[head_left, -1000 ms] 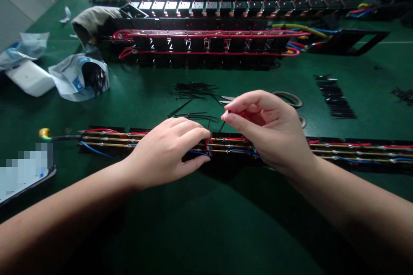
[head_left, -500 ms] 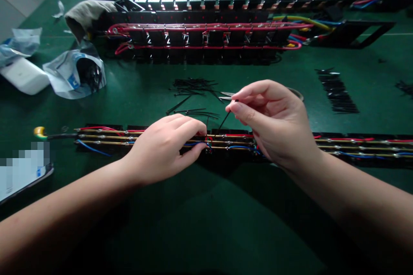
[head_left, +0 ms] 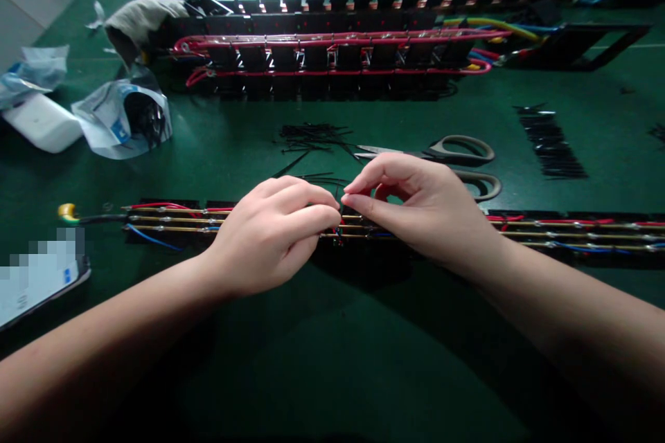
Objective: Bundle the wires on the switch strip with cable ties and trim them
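Observation:
A long black strip with brass rods and red and blue wires runs across the green table. My left hand rests over it, fingers bent together near a red and blue wire joint; what they hold is hidden. Just to its right, my right hand has thumb and index finger pinched above the strip, its fingertips close to the left fingers. Whatever is in that pinch is too small to make out. Behind the hands lie loose black cable ties and grey-handled scissors, their blades slightly apart.
Black assemblies with thick red cables span the back. A row of black ties lies at right. At left are an open plastic bag, a white object, a grey cloth and a phone-like device.
My right hand has moved left and down to meet the left fingers, uncovering the scissors. The black tie it held is no longer discernible. My left fingers have shifted slightly right.

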`<state>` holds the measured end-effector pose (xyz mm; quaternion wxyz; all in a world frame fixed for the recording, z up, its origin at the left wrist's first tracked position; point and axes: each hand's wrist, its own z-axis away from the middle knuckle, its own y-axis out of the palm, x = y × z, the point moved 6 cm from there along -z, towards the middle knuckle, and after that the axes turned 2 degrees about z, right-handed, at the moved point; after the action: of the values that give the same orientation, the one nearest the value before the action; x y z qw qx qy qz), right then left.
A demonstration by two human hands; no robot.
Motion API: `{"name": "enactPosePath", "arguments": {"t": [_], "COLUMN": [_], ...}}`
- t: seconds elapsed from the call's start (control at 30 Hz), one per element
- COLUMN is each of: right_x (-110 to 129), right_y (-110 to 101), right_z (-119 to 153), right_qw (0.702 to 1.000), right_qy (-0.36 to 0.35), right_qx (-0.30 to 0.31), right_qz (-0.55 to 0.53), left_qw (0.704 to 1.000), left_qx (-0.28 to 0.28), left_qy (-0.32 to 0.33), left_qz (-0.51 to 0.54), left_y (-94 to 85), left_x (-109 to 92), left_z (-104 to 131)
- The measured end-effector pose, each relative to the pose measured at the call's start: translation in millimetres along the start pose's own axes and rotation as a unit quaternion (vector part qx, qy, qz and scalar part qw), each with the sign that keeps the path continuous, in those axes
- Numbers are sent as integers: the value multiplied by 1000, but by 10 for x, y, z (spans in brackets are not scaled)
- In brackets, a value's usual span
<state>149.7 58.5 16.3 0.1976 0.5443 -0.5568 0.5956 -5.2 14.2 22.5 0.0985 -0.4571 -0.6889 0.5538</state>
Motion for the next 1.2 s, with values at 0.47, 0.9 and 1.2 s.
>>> {"name": "enactPosePath", "arguments": {"t": [0.47, 0.9, 1.2], "right_x": [26, 50, 33], "right_y": [38, 51, 47], "right_z": [5, 3, -1], "right_qw": [997, 996, 997], "right_qy": [-23, -32, -24], "right_qx": [38, 40, 46], "right_qz": [67, 71, 62], "left_qw": [995, 967, 992], "left_qx": [-2, 4, -12], "left_qy": [76, 154, 85], "left_qz": [-61, -201, -98], "left_y": [10, 91, 18], "left_x": [-52, -155, -117], "left_z": [58, 89, 58]}}
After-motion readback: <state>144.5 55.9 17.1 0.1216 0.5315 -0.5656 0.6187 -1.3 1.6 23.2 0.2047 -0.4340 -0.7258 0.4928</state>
